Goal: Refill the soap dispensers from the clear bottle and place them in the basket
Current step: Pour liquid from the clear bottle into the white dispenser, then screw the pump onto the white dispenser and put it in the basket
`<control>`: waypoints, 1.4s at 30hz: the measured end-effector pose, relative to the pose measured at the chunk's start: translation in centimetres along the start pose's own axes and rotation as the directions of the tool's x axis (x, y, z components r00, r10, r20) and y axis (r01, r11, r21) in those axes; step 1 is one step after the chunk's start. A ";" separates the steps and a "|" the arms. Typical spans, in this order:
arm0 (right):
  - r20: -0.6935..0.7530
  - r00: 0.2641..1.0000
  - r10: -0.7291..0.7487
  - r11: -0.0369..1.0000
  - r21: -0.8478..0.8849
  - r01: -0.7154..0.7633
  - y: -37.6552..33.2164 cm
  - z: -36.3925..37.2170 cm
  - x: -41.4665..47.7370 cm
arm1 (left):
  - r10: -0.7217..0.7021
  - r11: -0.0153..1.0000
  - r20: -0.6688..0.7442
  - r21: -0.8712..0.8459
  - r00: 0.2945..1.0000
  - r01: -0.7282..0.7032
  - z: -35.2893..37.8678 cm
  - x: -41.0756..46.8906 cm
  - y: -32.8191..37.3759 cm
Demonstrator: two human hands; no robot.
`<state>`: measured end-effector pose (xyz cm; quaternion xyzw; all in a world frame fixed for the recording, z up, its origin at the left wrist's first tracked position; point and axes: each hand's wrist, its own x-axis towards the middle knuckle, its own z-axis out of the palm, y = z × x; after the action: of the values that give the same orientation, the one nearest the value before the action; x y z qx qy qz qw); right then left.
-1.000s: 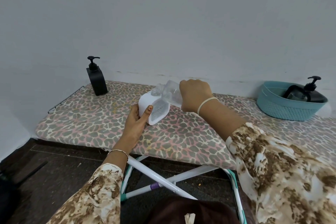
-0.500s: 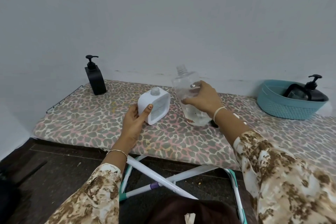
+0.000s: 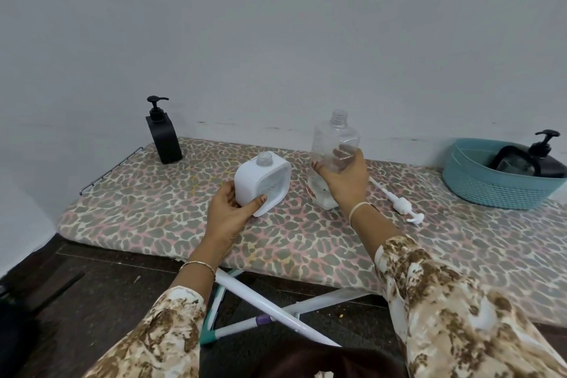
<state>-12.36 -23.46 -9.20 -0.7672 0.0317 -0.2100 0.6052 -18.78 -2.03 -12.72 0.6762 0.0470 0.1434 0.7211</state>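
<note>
The left hand (image 3: 228, 212) wraps around a squarish white plastic dispenser (image 3: 262, 182), its neck uncapped, while the right hand (image 3: 345, 182) grips the upright clear bottle (image 3: 334, 144), open-topped with a little liquid at the bottom, both resting on the leopard-print padded board (image 3: 306, 242). Just right of the right hand lies a white pump (image 3: 399, 201). Farther right a woven teal basket (image 3: 491, 190) holds a black dispenser (image 3: 534, 159); far left of the left hand stands another black dispenser (image 3: 162, 138).
</note>
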 end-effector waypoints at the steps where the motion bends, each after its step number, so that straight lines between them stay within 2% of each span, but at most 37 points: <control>1: 0.006 1.000 0.000 1.000 -0.013 0.000 0.0 0.0 0.0 | 0.006 1.000 -0.003 0.002 1.000 -0.006 0.0 0.0 -0.1; 6: 0.075 0.997 0.005 0.992 -0.122 0.004 0.1 -1.0 -0.4 | 0.017 1.000 -0.006 0.017 1.000 -0.017 0.0 -0.1 -0.1; 9: 0.145 0.989 -0.002 0.994 -0.109 0.018 0.1 -2.4 -1.2 | 0.025 0.999 -0.005 0.034 1.000 -0.024 -0.1 -0.2 -0.1; 12: 0.187 0.980 -0.059 0.968 -0.230 0.103 0.0 -5.0 -2.5 | 0.041 0.997 -0.010 0.073 0.999 -0.041 -0.1 -0.2 -0.2; 14: 0.170 0.979 -0.115 0.940 -0.301 0.162 0.3 -7.1 -3.5 | 0.049 0.994 -0.009 0.094 0.999 -0.048 0.1 -0.4 -0.2; 16: 0.088 0.982 -0.167 0.919 -0.348 0.187 1.3 -9.0 -3.9 | 0.050 0.992 -0.004 0.118 0.999 -0.049 0.2 -0.5 -0.1; 19: -0.086 0.991 -0.104 0.873 -0.485 0.050 3.9 -11.6 -3.0 | 0.030 0.986 -0.015 0.166 0.999 -0.027 0.4 -0.4 -0.1; 21: -0.156 0.987 0.030 0.801 -0.588 -0.117 5.7 -12.8 -2.5 | 0.019 0.982 -0.040 0.189 0.999 -0.011 0.7 -0.4 -0.2; 23: -0.166 0.975 0.149 0.732 -0.644 -0.221 7.1 -13.3 -2.2 | 0.032 0.976 -0.061 0.219 0.998 -0.018 1.0 -0.6 -0.3; 25: -0.158 0.970 0.183 0.714 -0.657 -0.242 7.6 -13.1 -2.2 | 0.052 0.970 -0.076 0.242 0.996 -0.032 1.2 -0.8 -0.4; 29: -0.223 0.966 0.133 0.683 -0.686 -0.253 7.0 -12.8 -2.6 | 0.095 0.953 -0.075 0.296 0.993 -0.069 1.3 -1.2 -0.5; 33: -0.230 0.967 0.113 0.787 -0.573 -0.228 6.6 -13.0 -3.2 | 0.124 0.930 -0.062 0.355 0.990 -0.095 1.5 -1.7 -0.3; 37: -0.244 0.966 0.082 0.921 -0.352 -0.167 6.4 -13.2 -3.5 | 0.128 0.923 -0.063 0.373 0.990 -0.096 1.4 -1.7 -0.4; 40: -0.332 0.921 0.204 0.973 -0.033 -0.227 6.1 -13.3 -3.3 | 0.113 0.926 -0.059 0.367 0.992 -0.084 1.3 -1.6 -0.6; 42: -0.343 0.891 0.296 0.947 0.226 -0.227 5.3 -13.5 -3.3 | 0.113 0.926 -0.054 0.369 0.992 -0.085 1.2 -1.5 -0.7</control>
<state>-19.12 -36.17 -12.69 -0.6439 0.2303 -0.2702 0.6777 -19.84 -3.62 -13.50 0.7942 0.0654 0.1936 0.5723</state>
